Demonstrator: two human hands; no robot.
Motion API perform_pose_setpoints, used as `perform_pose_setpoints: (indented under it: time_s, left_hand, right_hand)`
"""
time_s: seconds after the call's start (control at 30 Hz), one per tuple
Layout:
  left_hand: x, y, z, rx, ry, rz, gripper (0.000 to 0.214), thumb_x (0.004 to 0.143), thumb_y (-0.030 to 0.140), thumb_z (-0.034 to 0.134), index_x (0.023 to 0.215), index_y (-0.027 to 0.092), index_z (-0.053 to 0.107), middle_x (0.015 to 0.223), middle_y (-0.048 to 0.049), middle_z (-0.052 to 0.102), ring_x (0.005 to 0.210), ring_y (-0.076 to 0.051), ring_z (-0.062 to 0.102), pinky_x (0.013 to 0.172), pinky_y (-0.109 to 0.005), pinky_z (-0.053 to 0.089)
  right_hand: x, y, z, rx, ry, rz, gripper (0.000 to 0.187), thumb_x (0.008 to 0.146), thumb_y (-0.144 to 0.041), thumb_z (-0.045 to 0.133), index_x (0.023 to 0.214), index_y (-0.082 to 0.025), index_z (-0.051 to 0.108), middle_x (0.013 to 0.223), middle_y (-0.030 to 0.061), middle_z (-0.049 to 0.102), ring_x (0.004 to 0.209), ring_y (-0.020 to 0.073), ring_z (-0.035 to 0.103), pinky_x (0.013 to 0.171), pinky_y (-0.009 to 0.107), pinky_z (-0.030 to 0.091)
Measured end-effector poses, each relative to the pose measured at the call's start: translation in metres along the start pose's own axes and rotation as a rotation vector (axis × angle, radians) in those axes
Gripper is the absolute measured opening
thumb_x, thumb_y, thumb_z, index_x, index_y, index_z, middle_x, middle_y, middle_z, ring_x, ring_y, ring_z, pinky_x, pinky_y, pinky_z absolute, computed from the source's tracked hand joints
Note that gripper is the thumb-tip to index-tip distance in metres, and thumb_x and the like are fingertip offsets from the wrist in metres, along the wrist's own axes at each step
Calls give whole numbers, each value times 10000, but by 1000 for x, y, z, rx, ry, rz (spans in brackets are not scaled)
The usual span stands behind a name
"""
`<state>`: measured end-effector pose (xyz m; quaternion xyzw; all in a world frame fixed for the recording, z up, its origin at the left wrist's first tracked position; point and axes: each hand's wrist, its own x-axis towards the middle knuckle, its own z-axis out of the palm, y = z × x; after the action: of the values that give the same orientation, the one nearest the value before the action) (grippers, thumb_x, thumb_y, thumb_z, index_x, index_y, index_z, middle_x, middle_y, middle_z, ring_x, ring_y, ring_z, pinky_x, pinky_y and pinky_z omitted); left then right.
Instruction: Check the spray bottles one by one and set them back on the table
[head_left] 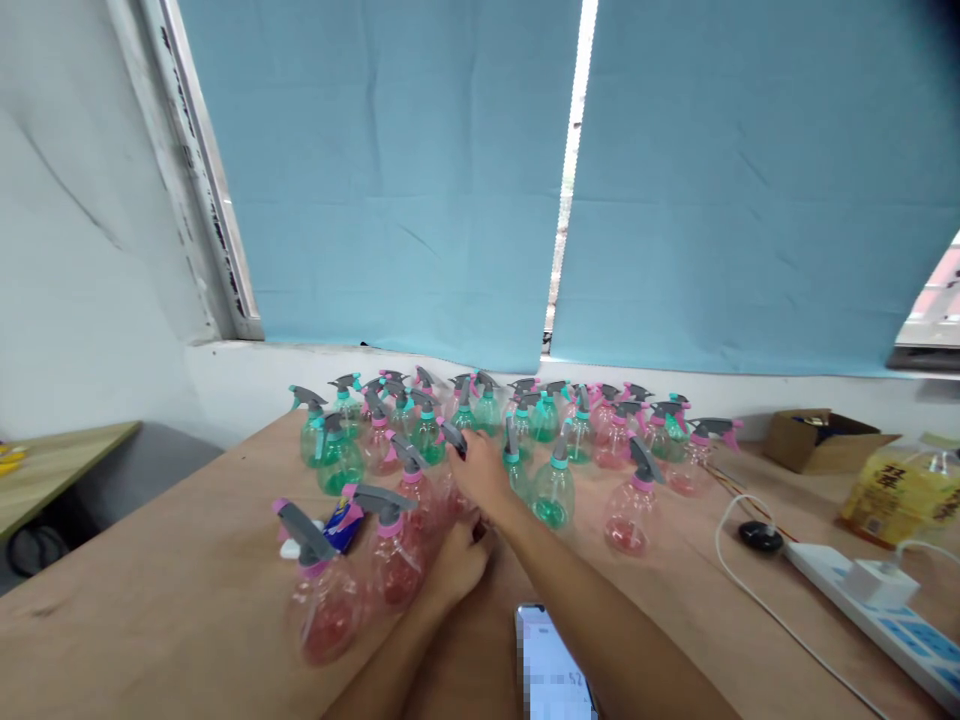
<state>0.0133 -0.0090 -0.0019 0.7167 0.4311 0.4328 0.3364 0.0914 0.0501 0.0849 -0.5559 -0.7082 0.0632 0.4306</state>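
Your right hand (480,472) was stretched out over the middle of the table (165,560), into the near edge of a crowd of spray bottles (525,420). Its fingers were curled around the grey spray head (454,438) of a pink bottle (448,497), whose body was mostly hidden under your palm. The nozzle stuck out to the left of your knuckles. Taking it by the head looked sensible, since that is the one part that rises clear of its neighbours.

Your left hand (457,562) lay lower and nearer, flat to the tabletop, with its fingertips up against the foot of that same bottle. The blur hid whether those fingers were gripping or only resting there; I would guess they were steadying the base.

Just left of that hand stood two more pink bottles, one close (394,565) and one nearest of all (322,610), leaning in the picture. A small blue can (343,525) was tucked between them and the green ones behind. The rest of the bottles, green and pink mixed, stood upright in loose rows at the far side, below the blue blinds (375,170). They were probably pushed back there to leave the near wood free for your arms.

A phone (551,665) lay face up beside your right forearm, near enough to glance at. To the right, well apart from the bottles, were a white power strip (877,610), a cardboard box (817,438) and a yellow oil bottle (900,490).
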Motion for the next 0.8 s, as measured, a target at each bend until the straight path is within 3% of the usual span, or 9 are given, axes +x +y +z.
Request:
perform_pose_setpoints:
  time_s: [0.23,0.43,0.5,0.6,0.7,0.8]
  left_hand:
    - [2,-9,2,50,-4,-12,160,868,271,510,810,165,616,747,-19,625,722,-184,557,682,-269,398]
    - [2,-6,1,50,-2,-26,184,876,307,505,794,172,600,736,-13,605,728,-179,544,678,-256,378]
    - [2,-5,1,47,-7,-27,178,870,302,505,795,172,601,741,-13,608,736,-182,548,683,-259,382]
    - [2,-6,2,40,-12,-33,180,869,306,499,809,174,607,760,-14,622,753,-186,562,698,-263,391]
    - [3,-8,2,46,-6,-43,190,870,319,496,821,177,613,787,-18,643,770,-188,573,712,-263,399]
    - [3,-8,1,71,-4,-62,205,870,338,499,844,176,621,825,-30,664,794,-196,584,729,-269,403]
  right_hand:
    - [15,5,-4,-61,-177,45,171,877,-337,587,911,-173,621,874,70,686,811,193,614,689,265,380]
    - [16,4,-13,-58,-250,66,172,842,-323,606,942,-183,622,881,68,700,815,207,642,680,268,395]
    - [13,-2,-21,-69,-213,81,238,829,-332,619,1013,-180,620,922,85,699,875,235,646,719,287,419]
    - [11,-16,-42,-90,-54,58,363,838,-346,607,1163,-187,582,1058,113,663,970,257,626,795,320,443]
    - [17,-27,-68,-151,101,-19,338,887,-355,534,1201,-232,562,1171,106,602,1030,257,590,846,346,450]
    - [28,-18,-85,-268,169,-17,344,874,-310,547,1205,-216,557,1156,117,599,1121,286,534,896,371,437]
